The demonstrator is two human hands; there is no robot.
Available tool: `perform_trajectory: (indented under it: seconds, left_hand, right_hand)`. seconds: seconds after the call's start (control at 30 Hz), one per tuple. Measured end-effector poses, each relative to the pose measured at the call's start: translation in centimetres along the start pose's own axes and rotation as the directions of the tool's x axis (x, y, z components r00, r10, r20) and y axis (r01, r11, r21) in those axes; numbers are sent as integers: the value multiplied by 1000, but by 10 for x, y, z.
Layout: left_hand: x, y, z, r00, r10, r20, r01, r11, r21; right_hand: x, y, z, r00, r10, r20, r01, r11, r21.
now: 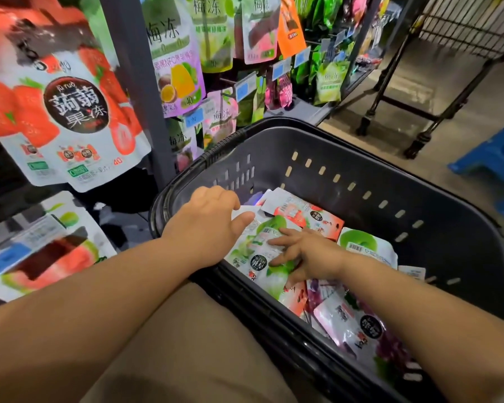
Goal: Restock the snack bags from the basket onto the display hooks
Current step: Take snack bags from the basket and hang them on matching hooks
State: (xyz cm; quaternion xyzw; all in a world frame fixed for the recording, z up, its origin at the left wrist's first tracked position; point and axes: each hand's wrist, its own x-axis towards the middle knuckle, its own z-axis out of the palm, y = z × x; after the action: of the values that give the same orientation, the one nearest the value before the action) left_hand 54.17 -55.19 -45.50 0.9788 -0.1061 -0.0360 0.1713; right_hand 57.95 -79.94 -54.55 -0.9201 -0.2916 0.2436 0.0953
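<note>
The left hand (210, 225) sits at the far-left edge of the glossy green-and-white snack bag (259, 248), thumb out, other fingers curled from sight, grip unclear. The bag's length runs toward the person. The right hand (309, 254) presses it with spread fingers (280, 241), inside the dark plastic basket (361, 158).

snack bags (291, 251) in basket (419, 181), hooks (230, 82) behind
</note>
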Motion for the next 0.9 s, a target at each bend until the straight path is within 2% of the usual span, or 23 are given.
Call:
perform_trajectory:
  seconds: [0.2, 0.3, 0.4, 0.47, 0.57, 0.63, 0.77, 0.9]
  left_hand:
    - [-1, 0, -1, 1000, 0, -6, 0, 1000, -13]
    - [-1, 0, -1, 1000, -3, -7, 3, 1000, -20]
    - [-1, 0, -1, 1000, -2, 0, 2, 1000, -6]
    - [-1, 0, -1, 1000, -3, 10, 3, 1000, -13]
    - [-1, -1, -1, 1000, -4, 25, 4, 999, -35]
    - [0, -1, -2, 1000, -3, 28, 5, 999, -41]
    - [0, -2, -4, 999, -3, 49, 5, 999, -37]
    - [0, -2, -5, 995, -2, 103, 9, 998, -66]
  right_hand:
    - [2, -2, -1, 999, 17, -33, -10, 976, 217]
    - [4, 3, -1, 981, 143, -133, -94, 944, 316]
    - [2, 2, -9, 890, 335, -311, -130, 839, 529]
    - [2, -2, -21, 805, 421, -418, -107, 796, 596]
    - [-2, -5, -40, 688, 512, -515, 16, 699, 715]
    - [-6, -11, -49, 646, 561, -518, 107, 606, 788]
    - [-9, -32, -63, 647, 561, -516, 337, 396, 854]
    - [-4, -57, -70, 678, 530, -509, 480, 204, 853]
